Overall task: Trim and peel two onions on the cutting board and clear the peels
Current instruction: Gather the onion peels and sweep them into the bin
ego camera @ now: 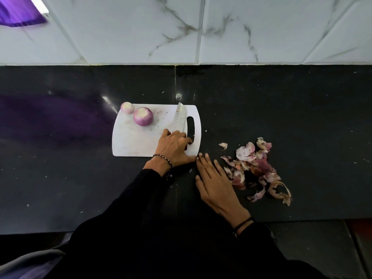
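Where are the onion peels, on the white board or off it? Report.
Off. The pile of pink-brown onion peels lies on the black countertop, right of the white plastic cutting board.

Peels crowd counter right of cutting board; counter left of board lies open.

Kitchen, probably: cutting board, dark counter, marbled wall tiles.
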The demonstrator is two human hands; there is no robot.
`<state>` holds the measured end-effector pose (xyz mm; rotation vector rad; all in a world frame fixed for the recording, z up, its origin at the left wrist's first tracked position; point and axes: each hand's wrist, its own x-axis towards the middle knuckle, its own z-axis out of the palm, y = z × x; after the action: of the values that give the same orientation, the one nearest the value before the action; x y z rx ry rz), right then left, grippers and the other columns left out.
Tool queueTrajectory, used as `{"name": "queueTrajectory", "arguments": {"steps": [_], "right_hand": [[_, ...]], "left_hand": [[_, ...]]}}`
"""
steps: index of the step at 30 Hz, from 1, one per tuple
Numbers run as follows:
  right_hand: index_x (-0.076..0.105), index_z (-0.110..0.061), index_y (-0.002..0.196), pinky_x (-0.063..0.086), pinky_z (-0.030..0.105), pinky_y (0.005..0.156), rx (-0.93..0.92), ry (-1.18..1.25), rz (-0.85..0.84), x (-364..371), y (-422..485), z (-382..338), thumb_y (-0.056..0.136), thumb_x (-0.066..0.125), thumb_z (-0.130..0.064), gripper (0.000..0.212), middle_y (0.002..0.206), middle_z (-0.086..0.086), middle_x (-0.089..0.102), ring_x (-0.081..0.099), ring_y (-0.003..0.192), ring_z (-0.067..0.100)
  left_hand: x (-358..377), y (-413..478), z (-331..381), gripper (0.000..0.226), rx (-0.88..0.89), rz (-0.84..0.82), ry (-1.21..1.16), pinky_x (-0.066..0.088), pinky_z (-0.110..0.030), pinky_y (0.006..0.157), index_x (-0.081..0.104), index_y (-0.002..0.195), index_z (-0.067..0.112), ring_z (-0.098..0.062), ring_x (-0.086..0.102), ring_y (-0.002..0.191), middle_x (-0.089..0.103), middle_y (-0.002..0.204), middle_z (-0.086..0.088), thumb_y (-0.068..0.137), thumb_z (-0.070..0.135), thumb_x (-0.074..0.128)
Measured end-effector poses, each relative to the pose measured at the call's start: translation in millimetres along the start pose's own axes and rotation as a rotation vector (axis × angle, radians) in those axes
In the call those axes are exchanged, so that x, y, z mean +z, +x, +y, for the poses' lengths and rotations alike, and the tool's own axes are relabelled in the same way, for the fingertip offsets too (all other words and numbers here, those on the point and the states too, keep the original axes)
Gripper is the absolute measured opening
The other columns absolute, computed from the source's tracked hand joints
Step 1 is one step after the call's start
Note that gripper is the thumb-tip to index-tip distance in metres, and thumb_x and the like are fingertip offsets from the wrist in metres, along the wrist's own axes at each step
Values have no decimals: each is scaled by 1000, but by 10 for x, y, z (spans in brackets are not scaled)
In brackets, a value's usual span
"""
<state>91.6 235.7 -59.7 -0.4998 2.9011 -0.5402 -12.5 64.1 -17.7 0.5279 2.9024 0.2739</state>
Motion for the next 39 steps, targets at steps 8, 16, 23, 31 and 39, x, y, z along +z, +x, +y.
{"name": "queueTrajectory", "arguments": {"steps": [8, 16, 23, 31, 39], "right_hand": [[22, -21, 160, 3, 43, 124, -201, -158, -99, 136, -96, -32, 107, 22, -45, 58, 167, -4, 12, 0, 156, 16], [23, -9, 158, 9, 48, 126, 127, -154, 7, -21, 0, 163, 103, 8, -55, 73, 167, 9, 14, 4, 156, 21], [19, -8, 159, -5, 43, 126, 71, -198, -35, -64, 247, 135, 99, -2, -55, 80, 168, 10, 11, 0, 156, 21], [6, -9, 160, -3, 47, 124, 88, -229, -62, -227, 729, 203, 91, -11, -45, 79, 169, 9, 2, -4, 156, 25], [10, 2, 158, -3, 48, 126, 333, -286, -40, -219, 577, 267, 98, -4, -54, 83, 167, 20, 5, -1, 156, 30]], "left_hand": [[11, -72, 53, 29, -114, 120, -138, 30, -36, 90, 71, 111, 25, -19, 58, 104, 68, 102, 3, 87, 35, 58], [106, -110, 178, 26, -127, 210, -167, 30, -35, 87, 73, 107, 21, -20, 59, 99, 69, 95, 3, 88, 32, 59], [186, -145, 284, 24, -100, 251, -169, 32, -36, 86, 73, 104, 18, -21, 60, 97, 70, 96, 1, 88, 31, 61], [222, -105, 359, 16, -110, 325, -164, 36, -37, 81, 74, 97, 18, -23, 62, 89, 71, 91, 1, 88, 26, 63], [305, -64, 432, 17, -83, 338, -178, 37, -38, 80, 73, 99, 18, -23, 61, 90, 71, 91, 1, 88, 26, 63]]}}
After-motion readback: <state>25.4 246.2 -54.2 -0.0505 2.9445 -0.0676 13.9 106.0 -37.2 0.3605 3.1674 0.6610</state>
